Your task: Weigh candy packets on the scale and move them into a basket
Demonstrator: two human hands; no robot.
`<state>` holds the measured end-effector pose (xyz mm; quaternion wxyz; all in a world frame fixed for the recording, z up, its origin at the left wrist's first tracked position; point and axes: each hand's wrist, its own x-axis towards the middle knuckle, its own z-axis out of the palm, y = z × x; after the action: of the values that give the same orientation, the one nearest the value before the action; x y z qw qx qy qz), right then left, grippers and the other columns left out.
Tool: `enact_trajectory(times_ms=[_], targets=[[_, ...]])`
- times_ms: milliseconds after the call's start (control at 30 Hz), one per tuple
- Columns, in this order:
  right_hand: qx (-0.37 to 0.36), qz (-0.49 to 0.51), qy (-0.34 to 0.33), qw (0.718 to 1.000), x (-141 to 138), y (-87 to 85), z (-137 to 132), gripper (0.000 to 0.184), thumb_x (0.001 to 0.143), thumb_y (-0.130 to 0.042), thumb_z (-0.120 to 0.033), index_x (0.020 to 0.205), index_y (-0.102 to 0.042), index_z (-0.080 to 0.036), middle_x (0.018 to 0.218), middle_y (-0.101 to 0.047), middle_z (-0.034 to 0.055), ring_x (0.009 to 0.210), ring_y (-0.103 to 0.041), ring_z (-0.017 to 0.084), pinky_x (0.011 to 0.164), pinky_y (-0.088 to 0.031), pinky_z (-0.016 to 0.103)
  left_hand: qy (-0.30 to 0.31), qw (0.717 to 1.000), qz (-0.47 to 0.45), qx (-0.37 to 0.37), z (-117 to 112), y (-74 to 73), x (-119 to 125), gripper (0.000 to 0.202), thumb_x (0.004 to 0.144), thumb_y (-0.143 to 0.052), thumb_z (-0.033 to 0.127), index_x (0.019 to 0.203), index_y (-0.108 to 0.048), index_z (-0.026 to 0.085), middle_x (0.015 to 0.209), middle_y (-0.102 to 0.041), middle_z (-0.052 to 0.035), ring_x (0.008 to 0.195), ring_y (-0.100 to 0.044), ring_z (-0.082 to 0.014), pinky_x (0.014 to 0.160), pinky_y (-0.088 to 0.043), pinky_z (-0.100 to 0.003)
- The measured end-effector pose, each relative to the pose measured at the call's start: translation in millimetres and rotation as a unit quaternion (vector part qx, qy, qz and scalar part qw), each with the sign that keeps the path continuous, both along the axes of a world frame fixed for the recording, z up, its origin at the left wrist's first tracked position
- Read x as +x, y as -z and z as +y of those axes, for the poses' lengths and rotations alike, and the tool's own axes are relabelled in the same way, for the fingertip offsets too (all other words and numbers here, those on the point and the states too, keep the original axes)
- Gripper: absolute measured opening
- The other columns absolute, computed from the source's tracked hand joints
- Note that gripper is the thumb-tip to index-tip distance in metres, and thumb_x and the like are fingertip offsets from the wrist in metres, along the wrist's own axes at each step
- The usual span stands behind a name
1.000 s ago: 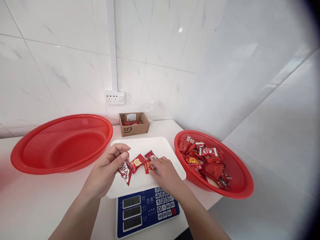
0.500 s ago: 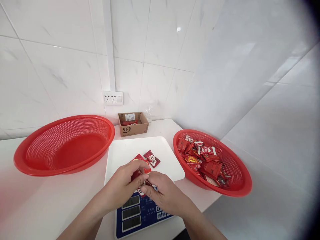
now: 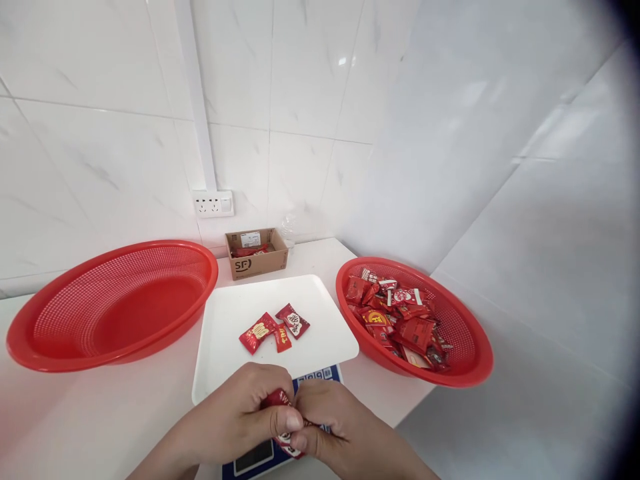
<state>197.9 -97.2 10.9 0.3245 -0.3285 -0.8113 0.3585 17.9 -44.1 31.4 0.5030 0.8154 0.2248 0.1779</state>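
Between my hands is a small red candy packet (image 3: 289, 448) with white print, partly covered by the fingers. My left hand (image 3: 250, 415) pinches it from the left, thumb on top. From the other side my right hand (image 3: 333, 420) grips it too, the two thumbs almost meeting. Both hands are over the blue panel of a scale (image 3: 255, 460), just in front of its white tray (image 3: 225, 313). On the tray lie a red packet (image 3: 259, 332), a small red-orange packet (image 3: 283, 338) and a dark red packet (image 3: 293, 321), close together.
At the left stands a red perforated basket (image 3: 30, 347). Another red basket (image 3: 475, 320) on the right holds many red packets (image 3: 415, 333). Behind the scale, a cardboard box (image 3: 265, 263) with red packets sits near the tiled wall and its power socket (image 3: 213, 204).
Both hands have come back toward me with the packet, off the tray's front part. The packets on the tray are now uncovered. The whole view has shifted slightly.
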Motion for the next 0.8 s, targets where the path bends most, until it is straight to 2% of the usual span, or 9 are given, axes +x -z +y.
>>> enact_trajectory(times_ms=[167, 267, 367, 433, 500, 600, 700, 800], targets=[[-0.004, -0.016, 0.030, 0.999, 20.2, 5.1, -7.4, 0.048, 0.093, -0.029, -0.054, 0.068, -0.051, -0.020, 0.066, -0.056, 0.0006, 0.065, -0.050, 0.012, 0.064, -0.038, 0.023, -0.008, 0.999, 0.039, 0.008, -6.7, 5.2, 12.5, 0.042, 0.084, -0.047, 0.055, 0.064, -0.041, 0.019, 0.064, -0.046, 0.0023, 0.057, -0.038, -0.0111, 0.051, -0.028, -0.021], [-0.009, -0.007, 0.048, 0.999, 33.9, 11.2, -14.1, 0.054, 0.091, -0.026, -0.061, 0.065, -0.049, -0.020, 0.062, -0.052, -0.0004, 0.062, -0.048, 0.011, 0.059, -0.035, 0.021, -0.008, 0.999, 0.048, 0.006, -11.8, 16.5, 18.3, 0.043, 0.087, -0.042, 0.055, 0.066, -0.045, 0.018, 0.065, -0.050, 0.0013, 0.058, -0.041, -0.0107, 0.052, -0.030, -0.020], [-0.023, -0.014, 0.049, 0.998, 43.3, 31.3, -17.4, 0.055, 0.088, -0.027, -0.064, 0.063, -0.045, -0.020, 0.061, -0.046, -0.0018, 0.061, -0.045, 0.010, 0.057, -0.033, 0.020, 0.033, 0.998, 0.009, 0.060, -14.5, 43.5, 22.7, 0.046, 0.089, -0.036, 0.057, 0.068, -0.050, 0.018, 0.064, -0.051, 0.0008, 0.056, -0.045, -0.0101, 0.051, -0.030, -0.020], [-0.018, -0.018, 0.038, 0.999, 45.4, 54.8, -14.9, 0.056, 0.087, -0.026, -0.067, 0.062, -0.042, -0.020, 0.060, -0.044, -0.0021, 0.060, -0.044, 0.010, 0.055, -0.032, 0.020, 0.060, 0.990, -0.005, 0.128, -14.1, 67.7, 25.8, 0.053, 0.089, -0.028, 0.060, 0.064, -0.048, 0.018, 0.057, -0.044, 0.0018, 0.051, -0.041, -0.0095, 0.047, -0.025, -0.021], [0.022, -0.020, 0.006, 1.000, 45.1, 80.1, -9.6, 0.060, 0.086, -0.015, -0.070, 0.057, -0.034, -0.021, 0.053, -0.037, -0.0030, 0.054, -0.038, 0.011, 0.049, -0.028, 0.022, 0.079, 0.982, 0.000, 0.174, -13.7, 90.5, 29.7, 0.058, 0.090, -0.018, 0.061, 0.060, -0.044, 0.018, 0.052, -0.036, 0.0027, 0.047, -0.035, -0.0091, 0.043, -0.020, -0.023], [0.045, -0.035, 0.000, 0.998, 45.9, 102.8, -3.2, 0.058, 0.086, -0.007, -0.068, 0.055, -0.021, -0.021, 0.051, -0.029, -0.0035, 0.050, -0.032, 0.011, 0.044, -0.024, 0.024, 0.063, 0.983, 0.012, 0.173, -17.0, 110.0, 38.5, 0.061, 0.090, -0.013, 0.062, 0.056, -0.038, 0.018, 0.048, -0.030, 0.0035, 0.042, -0.029, -0.0085, 0.042, -0.017, -0.025], [0.056, -0.024, -0.005, 0.998, 55.4, 99.3, -3.1, 0.056, 0.088, -0.005, -0.066, 0.056, -0.017, -0.022, 0.050, -0.027, -0.0037, 0.048, -0.031, 0.011, 0.043, -0.024, 0.024, 0.004, 0.990, 0.010, 0.142, -24.9, 108.5, 51.1, 0.060, 0.088, -0.018, 0.065, 0.054, -0.034, 0.018, 0.048, -0.028, 0.0043, 0.042, -0.028, -0.0079, 0.043, -0.016, -0.025], [0.059, -0.012, -0.007, 0.998, 71.2, 89.3, -3.1, 0.053, 0.090, -0.007, -0.062, 0.058, -0.017, -0.022, 0.050, -0.029, -0.0035, 0.048, -0.033, 0.011, 0.045, -0.025, 0.025, -0.033, 0.994, -0.001, 0.107, -32.3, 95.2, 64.6, 0.057, 0.088, -0.025, 0.064, 0.055, -0.030, 0.018, 0.050, -0.028, 0.0045, 0.046, -0.029, -0.0079, 0.045, -0.018, -0.024]])
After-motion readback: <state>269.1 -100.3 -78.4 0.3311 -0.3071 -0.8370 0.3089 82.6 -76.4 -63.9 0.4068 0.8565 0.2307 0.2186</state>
